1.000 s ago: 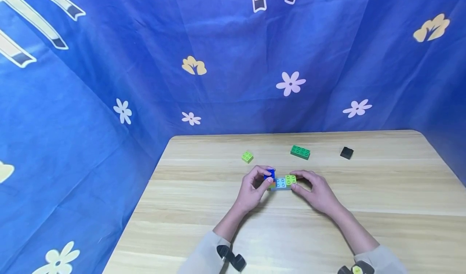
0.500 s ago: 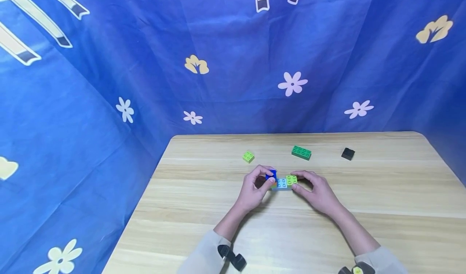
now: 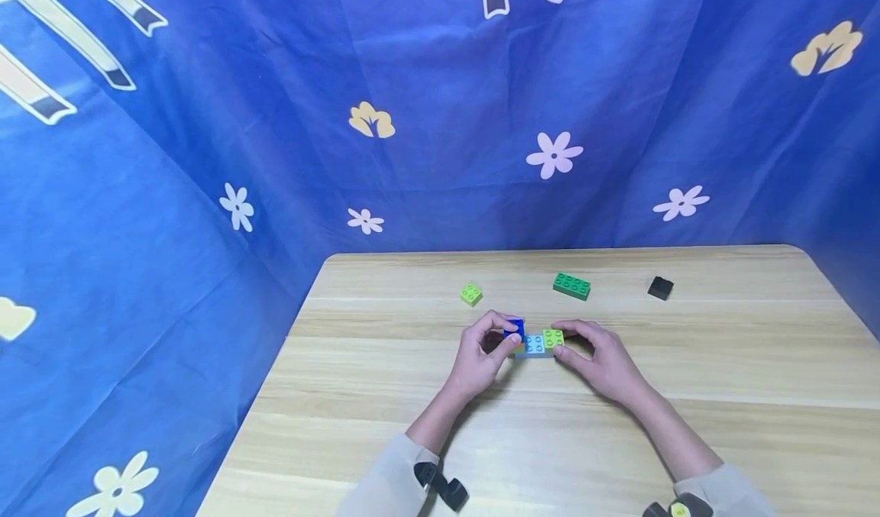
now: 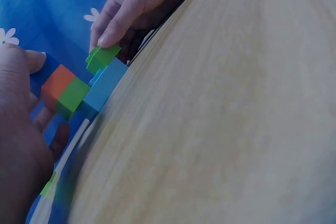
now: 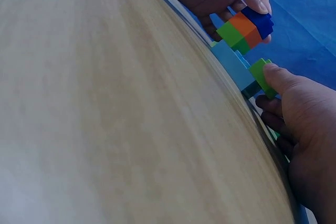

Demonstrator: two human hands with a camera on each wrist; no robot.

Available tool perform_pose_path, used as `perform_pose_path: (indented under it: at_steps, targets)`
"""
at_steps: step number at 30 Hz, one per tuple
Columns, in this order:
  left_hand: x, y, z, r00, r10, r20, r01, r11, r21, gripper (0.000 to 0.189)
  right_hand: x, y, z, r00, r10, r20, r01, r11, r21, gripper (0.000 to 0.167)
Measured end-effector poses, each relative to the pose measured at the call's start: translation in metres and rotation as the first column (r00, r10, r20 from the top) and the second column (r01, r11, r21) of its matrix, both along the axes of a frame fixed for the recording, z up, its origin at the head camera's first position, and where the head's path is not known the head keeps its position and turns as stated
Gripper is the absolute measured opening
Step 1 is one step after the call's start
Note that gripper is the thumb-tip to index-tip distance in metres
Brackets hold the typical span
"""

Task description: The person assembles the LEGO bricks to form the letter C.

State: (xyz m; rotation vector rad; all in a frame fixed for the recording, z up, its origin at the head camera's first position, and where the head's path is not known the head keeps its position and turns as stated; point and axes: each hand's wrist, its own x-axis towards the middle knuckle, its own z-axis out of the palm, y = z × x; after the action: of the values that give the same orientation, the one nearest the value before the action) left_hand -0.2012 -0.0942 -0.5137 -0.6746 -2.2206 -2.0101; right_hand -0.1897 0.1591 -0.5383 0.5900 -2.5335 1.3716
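Note:
A light blue brick (image 3: pixel 535 344) lies on the table between the two hands. On its left end rises a stack: a green brick (image 4: pixel 72 98), an orange brick (image 4: pixel 59 83) above it, and a dark blue brick (image 5: pixel 260 22) on top. My left hand (image 3: pixel 474 357) pinches the dark blue brick between thumb and fingers. At the light blue brick's other end sits a light green brick (image 3: pixel 553 338). My right hand (image 3: pixel 608 364) holds that one, thumb on the near side; its far fingers are partly hidden in the head view.
Farther back on the wooden table (image 3: pixel 385 395) lie a small lime green brick (image 3: pixel 470 294), a longer dark green brick (image 3: pixel 572 286) and a black brick (image 3: pixel 661 288). A blue patterned cloth (image 3: pixel 440 181) hangs behind the table and along its left side.
The head view shifts slightly. Both hands keep their grip on the bricks, with no clear movement relative to the table.

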Motion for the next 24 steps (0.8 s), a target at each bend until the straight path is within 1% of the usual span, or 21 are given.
perform_pose_path:
  at_steps: [4,8,12,15,19,24]
  targets:
    - [0.0007,0.0001,-0.0015,1.000,-0.005,0.004,0.005,1.000,-0.017,0.009,0.0009,0.0008,-0.0013,1.000,-0.003,0.001,0.003,1.000,-0.001,0.039]
    - [0.0030,-0.0025,-0.0032,0.999,-0.007,0.040,0.008,1.000,-0.022,0.012,0.0017,-0.0005,-0.0019,1.000,0.003,0.031,-0.002,1.000,-0.002,0.040]
    - [0.0047,-0.0038,-0.0052,0.997,-0.018,0.079,0.018,1.000,0.003,0.032,0.0025,-0.0026,-0.0022,0.999,0.008,0.042,-0.007,1.000,-0.005,0.041]
    - [0.0052,-0.0038,-0.0060,0.994,-0.031,0.100,0.030,0.999,0.020,0.038,0.0024,-0.0036,-0.0019,0.999,0.011,0.043,-0.011,1.000,-0.009,0.041]
    - [0.0050,-0.0026,-0.0045,0.993,-0.044,0.107,0.041,0.999,0.035,0.030,-0.0001,-0.0039,-0.0018,0.999,0.007,0.036,-0.006,1.000,-0.003,0.041]
    - [0.0043,-0.0005,-0.0017,0.993,-0.045,0.109,0.041,0.998,0.037,0.030,-0.0029,-0.0033,-0.0040,1.000,-0.001,0.026,0.001,1.000,-0.002,0.041]
